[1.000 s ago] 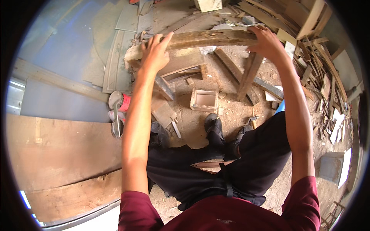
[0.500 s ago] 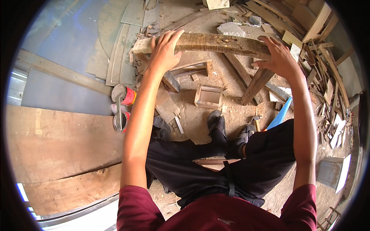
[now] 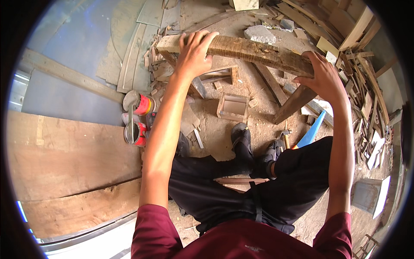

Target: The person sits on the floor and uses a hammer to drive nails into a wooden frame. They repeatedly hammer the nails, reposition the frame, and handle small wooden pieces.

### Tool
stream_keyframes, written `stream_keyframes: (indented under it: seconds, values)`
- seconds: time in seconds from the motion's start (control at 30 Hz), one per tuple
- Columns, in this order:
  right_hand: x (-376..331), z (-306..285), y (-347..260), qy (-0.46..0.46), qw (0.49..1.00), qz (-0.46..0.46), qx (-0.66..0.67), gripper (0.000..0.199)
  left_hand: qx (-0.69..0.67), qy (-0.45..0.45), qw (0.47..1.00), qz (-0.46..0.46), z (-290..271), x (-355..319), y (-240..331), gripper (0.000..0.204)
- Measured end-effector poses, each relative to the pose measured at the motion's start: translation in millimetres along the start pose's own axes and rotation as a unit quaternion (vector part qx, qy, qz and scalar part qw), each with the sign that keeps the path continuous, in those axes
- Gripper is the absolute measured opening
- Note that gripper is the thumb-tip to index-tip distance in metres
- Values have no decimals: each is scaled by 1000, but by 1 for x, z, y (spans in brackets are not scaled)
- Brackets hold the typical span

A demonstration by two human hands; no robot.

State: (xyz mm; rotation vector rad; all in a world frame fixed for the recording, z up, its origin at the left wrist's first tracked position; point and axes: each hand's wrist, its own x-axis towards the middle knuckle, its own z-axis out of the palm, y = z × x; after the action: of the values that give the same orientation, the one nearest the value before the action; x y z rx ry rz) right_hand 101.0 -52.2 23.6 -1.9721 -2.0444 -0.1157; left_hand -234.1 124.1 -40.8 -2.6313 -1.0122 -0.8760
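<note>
Plank [image 3: 254,51] lay crosswise ahead of person, long axis left to right, held above sawdust floor [image 3: 215,125]. Left hand [image 3: 194,54] clamped over plank near left end; right hand [image 3: 321,77] gripped right end, fingers [image 3: 308,58] curled on top edge. Both equally near.

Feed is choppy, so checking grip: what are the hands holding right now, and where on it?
Both hold one rough wooden plank: the left hand wraps over it near its left end, the right hand grips its right end.
</note>
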Motion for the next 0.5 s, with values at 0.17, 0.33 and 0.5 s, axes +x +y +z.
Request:
stream_keyframes:
  seconds: [0.17, 0.33, 0.5]
  values:
    - [-19, -2, 6, 26, 1000, 15, 0, 73, 3, 21, 1000, 23, 1, 9, 12, 72]
    - [-27, 0, 14, 14, 999, 32, 31, 73, 9, 27, 999, 19, 11, 10, 22, 72]
    - [-28, 10, 20, 34, 999, 29, 14, 83, -18, -2, 1000, 5, 10, 14, 21, 72]
